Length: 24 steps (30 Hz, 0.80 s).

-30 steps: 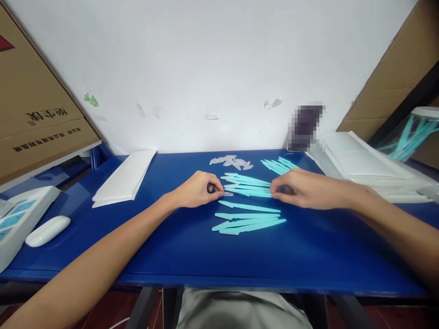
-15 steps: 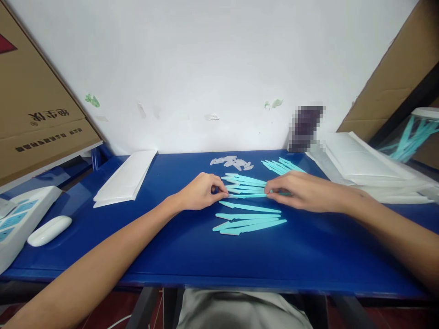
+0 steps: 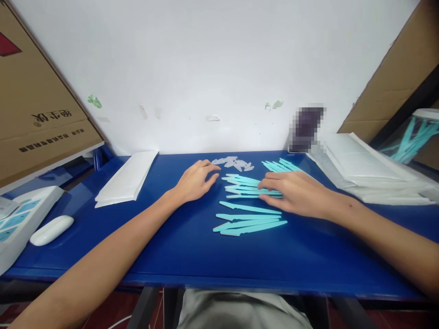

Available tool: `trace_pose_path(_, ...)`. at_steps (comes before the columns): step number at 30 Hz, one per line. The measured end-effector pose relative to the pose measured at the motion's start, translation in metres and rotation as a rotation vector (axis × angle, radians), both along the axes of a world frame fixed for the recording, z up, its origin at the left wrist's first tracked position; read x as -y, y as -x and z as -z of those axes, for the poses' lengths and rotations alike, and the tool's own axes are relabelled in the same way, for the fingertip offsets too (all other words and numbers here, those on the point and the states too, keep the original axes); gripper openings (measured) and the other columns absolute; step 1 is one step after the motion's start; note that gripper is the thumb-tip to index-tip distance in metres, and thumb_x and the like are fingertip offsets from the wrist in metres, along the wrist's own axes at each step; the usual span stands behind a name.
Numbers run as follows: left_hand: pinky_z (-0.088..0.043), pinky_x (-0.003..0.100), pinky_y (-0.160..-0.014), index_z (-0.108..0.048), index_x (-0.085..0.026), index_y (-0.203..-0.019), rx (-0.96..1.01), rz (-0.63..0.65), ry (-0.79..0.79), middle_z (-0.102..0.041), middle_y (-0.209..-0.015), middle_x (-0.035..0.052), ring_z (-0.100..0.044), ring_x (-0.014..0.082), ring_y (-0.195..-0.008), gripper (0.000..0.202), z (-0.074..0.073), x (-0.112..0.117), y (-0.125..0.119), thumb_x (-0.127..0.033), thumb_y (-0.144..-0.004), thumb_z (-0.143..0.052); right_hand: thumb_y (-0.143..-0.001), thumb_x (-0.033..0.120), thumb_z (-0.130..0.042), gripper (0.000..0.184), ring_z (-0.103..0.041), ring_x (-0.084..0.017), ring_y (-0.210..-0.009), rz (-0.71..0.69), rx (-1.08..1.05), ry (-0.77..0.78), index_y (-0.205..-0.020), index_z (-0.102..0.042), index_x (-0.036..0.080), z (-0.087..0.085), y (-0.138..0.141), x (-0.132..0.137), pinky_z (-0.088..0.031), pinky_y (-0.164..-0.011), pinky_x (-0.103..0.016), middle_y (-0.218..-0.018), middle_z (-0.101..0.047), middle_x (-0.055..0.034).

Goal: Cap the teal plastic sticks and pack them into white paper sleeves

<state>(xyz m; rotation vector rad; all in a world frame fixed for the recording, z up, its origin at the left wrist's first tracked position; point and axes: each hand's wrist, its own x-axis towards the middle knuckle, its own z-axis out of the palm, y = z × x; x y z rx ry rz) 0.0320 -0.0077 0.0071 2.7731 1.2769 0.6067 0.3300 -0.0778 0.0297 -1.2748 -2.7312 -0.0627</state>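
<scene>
Turquoise sticks [image 3: 252, 209] lie in loose groups on the blue table [image 3: 192, 246]. Over the right ends of the middle group is the right hand [image 3: 291, 192], thumb and fingers parted; whether it touches them, I cannot tell. The left hand [image 3: 195, 181], fingers spread, is just beside small clear pieces [image 3: 231, 161]. White sheets [image 3: 126, 178] lie farther left.

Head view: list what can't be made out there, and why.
All in the head view:
Right ends of some middle teal sticks: hidden by the right hand.
Count of translucent pieces: too small, overlapping.
Dark object by the wall: blurred by pixelation.
White device: cut off by the left edge.
</scene>
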Motion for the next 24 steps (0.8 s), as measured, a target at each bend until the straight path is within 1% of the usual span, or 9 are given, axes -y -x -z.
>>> trace_pose_path(2, -0.040, 0.048, -0.112, -0.057, -0.018, -0.144, -0.051, -0.029, 0.056, -0.057, -0.145, 0.0132, -0.050, 0.0318, -0.134, 0.050, 0.004, -0.011, 0.008, -0.042, -0.104, -0.040, -0.101, 0.042, -0.048, 0.035, -0.065, -0.019, -0.075, -0.084, -0.036, 0.111, -0.110, -0.073, 0.020, -0.002, 0.002, 0.004, -0.037, -0.064, -0.029, -0.098, -0.072, -0.0079)
trace_pose_path(4, -0.027, 0.055, -0.121, -0.038, -0.021, -0.158, -0.109, -0.030, 0.185, -0.036, -0.164, 0.0110, -0.029, 0.0341, -0.152, 0.060, 0.007, -0.021, 0.014, -0.048, -0.104, -0.037, -0.100, 0.042, -0.050, 0.033, -0.064, -0.018, -0.075, -0.155, -0.060, 0.204, -0.103, -0.075, 0.021, -0.003, 0.004, 0.007, -0.039, -0.065, -0.029, -0.096, -0.072, -0.0064)
trace_pose_path(7, -0.015, 0.061, -0.124, -0.017, -0.024, -0.165, -0.178, -0.044, 0.332, -0.015, -0.172, 0.0093, -0.010, 0.0340, -0.158, 0.069, 0.008, -0.028, 0.016, -0.054, -0.104, -0.030, -0.101, 0.038, -0.049, 0.032, -0.063, -0.017, -0.072, -0.182, -0.090, 0.259, -0.098, -0.076, 0.022, -0.001, 0.006, 0.008, -0.039, -0.065, -0.029, -0.093, -0.073, -0.0056)
trace_pose_path(9, -0.015, 0.059, -0.124, -0.019, -0.021, -0.164, -0.205, -0.046, 0.329, -0.018, -0.171, 0.0117, -0.014, 0.0332, -0.158, 0.068, 0.008, -0.028, 0.014, -0.054, -0.105, -0.027, -0.100, 0.034, -0.049, 0.030, -0.063, -0.018, -0.074, -0.188, -0.102, 0.253, -0.098, -0.077, 0.021, 0.000, 0.007, 0.007, -0.040, -0.071, -0.031, -0.092, -0.074, -0.0056)
trace_pose_path(12, -0.023, 0.057, -0.122, -0.033, -0.015, -0.159, -0.233, -0.067, 0.229, -0.034, -0.164, 0.0171, -0.028, 0.0341, -0.153, 0.067, 0.007, -0.025, 0.011, -0.053, -0.105, -0.026, -0.099, 0.031, -0.050, 0.030, -0.061, -0.019, -0.075, -0.188, -0.092, 0.218, -0.094, -0.077, 0.021, 0.000, 0.008, 0.007, -0.038, -0.081, -0.036, -0.089, -0.075, -0.0056)
trace_pose_path(15, -0.031, 0.057, -0.117, -0.042, -0.015, -0.154, -0.235, -0.096, 0.126, -0.043, -0.158, 0.0185, -0.038, 0.0353, -0.146, 0.064, 0.007, -0.024, 0.010, -0.052, -0.104, -0.030, -0.098, 0.032, -0.049, 0.031, -0.055, -0.019, -0.068, -0.152, -0.056, 0.188, -0.090, -0.077, 0.022, 0.001, 0.006, 0.007, -0.035, -0.080, -0.039, -0.082, -0.075, -0.0051)
trace_pose_path(18, -0.027, 0.060, -0.119, -0.034, -0.020, -0.159, -0.222, -0.082, 0.130, -0.028, -0.167, 0.0150, -0.026, 0.0356, -0.153, 0.065, 0.008, -0.029, 0.011, -0.051, -0.102, -0.033, -0.096, 0.036, -0.051, 0.031, -0.054, -0.022, -0.070, -0.133, -0.052, 0.176, -0.085, -0.077, 0.022, 0.001, 0.004, 0.008, -0.036, -0.072, -0.037, -0.069, -0.071, -0.0063)
trace_pose_path(21, -0.016, 0.064, -0.122, -0.021, -0.023, -0.164, -0.236, -0.048, 0.243, -0.014, -0.172, 0.0101, -0.012, 0.0336, -0.158, 0.066, 0.009, -0.035, 0.012, -0.050, -0.104, -0.028, -0.094, 0.037, -0.052, 0.031, -0.054, -0.021, -0.063, -0.109, -0.068, 0.222, -0.079, -0.074, 0.021, -0.001, 0.005, 0.010, -0.036, -0.063, -0.033, -0.057, -0.064, -0.0055)
trace_pose_path(24, -0.016, 0.064, -0.122, -0.031, -0.021, -0.160, -0.246, -0.033, 0.236, -0.024, -0.169, 0.0112, -0.020, 0.0328, -0.156, 0.062, 0.009, -0.036, 0.011, -0.050, -0.105, -0.026, -0.094, 0.037, -0.052, 0.028, -0.048, -0.016, -0.049, -0.034, -0.048, 0.317, -0.083, -0.071, 0.021, -0.005, 0.006, 0.009, -0.034, -0.056, -0.031, -0.054, -0.059, -0.0016)
